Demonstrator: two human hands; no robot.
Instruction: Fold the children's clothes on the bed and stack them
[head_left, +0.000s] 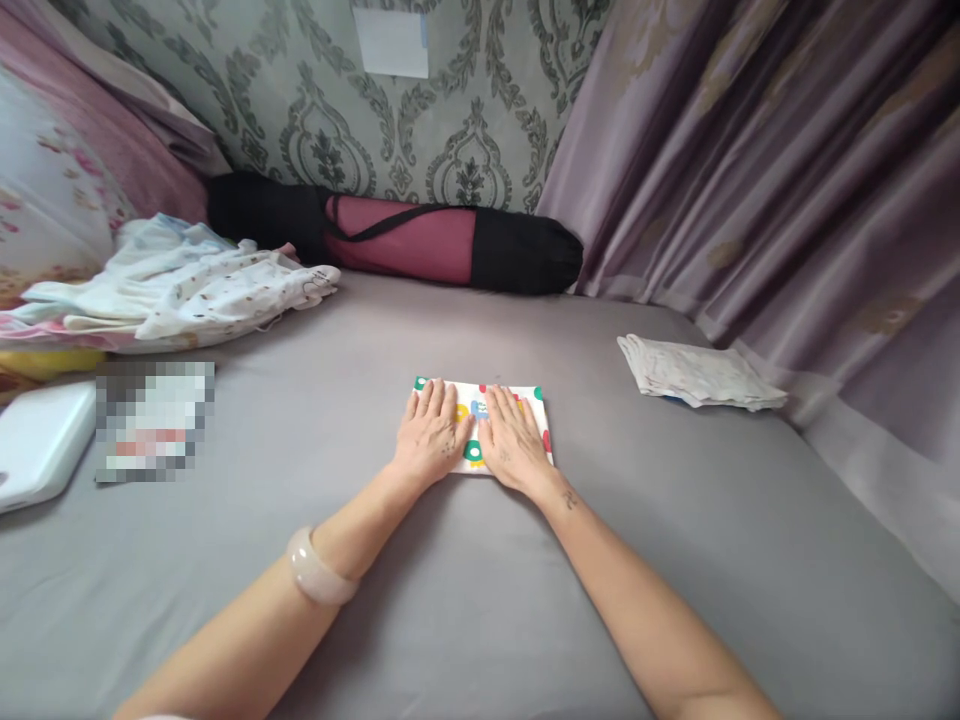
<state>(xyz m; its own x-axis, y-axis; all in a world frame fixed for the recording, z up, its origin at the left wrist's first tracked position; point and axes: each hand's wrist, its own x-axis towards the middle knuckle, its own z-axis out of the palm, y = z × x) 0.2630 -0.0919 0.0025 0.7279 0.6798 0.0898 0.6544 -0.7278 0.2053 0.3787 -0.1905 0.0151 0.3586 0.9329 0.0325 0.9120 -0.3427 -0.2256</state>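
A small folded white cloth with green, yellow, red and blue shapes lies flat on the grey bed sheet. On its left part rests my left hand, palm down with the fingers stretched out. My right hand presses flat on its right part, fingers extended forward. The two hands lie side by side, thumbs almost meeting over the middle of the cloth. Both cover much of the pattern. A pale bangle circles my left forearm.
At the right lies a stack of folded cloths. A heap of loose baby clothes sits on the left, near a white plastic object and a blurred-out item. A black and maroon roll bag lies along the wall, beside purple curtains.
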